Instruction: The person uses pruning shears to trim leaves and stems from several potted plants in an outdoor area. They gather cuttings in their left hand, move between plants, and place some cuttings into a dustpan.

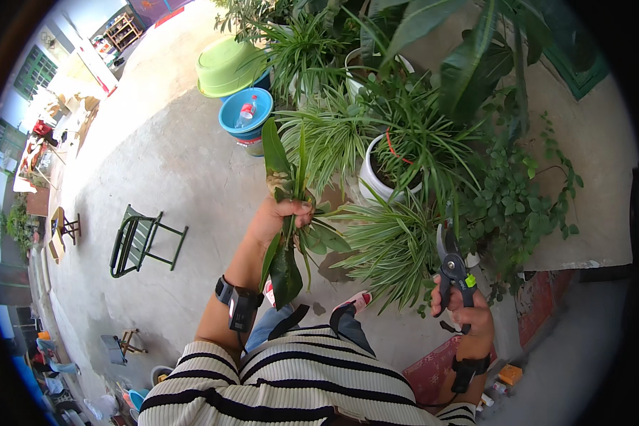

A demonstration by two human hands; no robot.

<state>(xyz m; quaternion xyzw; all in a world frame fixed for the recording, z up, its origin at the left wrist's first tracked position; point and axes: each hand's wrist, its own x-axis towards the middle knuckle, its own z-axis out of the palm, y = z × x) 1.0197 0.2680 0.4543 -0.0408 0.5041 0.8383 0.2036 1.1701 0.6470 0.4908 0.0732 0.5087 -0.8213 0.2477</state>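
My left hand (293, 210) is closed around a bunch of cut green leaves (286, 271), some broad and some narrow, with brownish patches near the top. In my right hand (471, 314) is a pair of bypass pruning shears (454, 266) with black handles; the blades point up toward the foliage. Close to the shears, on their left, spreads a variegated spider plant (388, 245). Behind it a white pot (375, 178) holds a green grassy-leaved plant (431, 138) with a red string among its leaves. A trailing small-leaved plant (511, 197) hangs right of the blades.
A blue basin (255, 101) with a plastic bottle (248, 109) in it stands beside an upturned light-green tub (226, 66). A green folding chair (141, 239) is on the concrete floor at left. Large leaves (471, 64) overhang the upper right. A red patterned mat (431, 373) lies near my right forearm.
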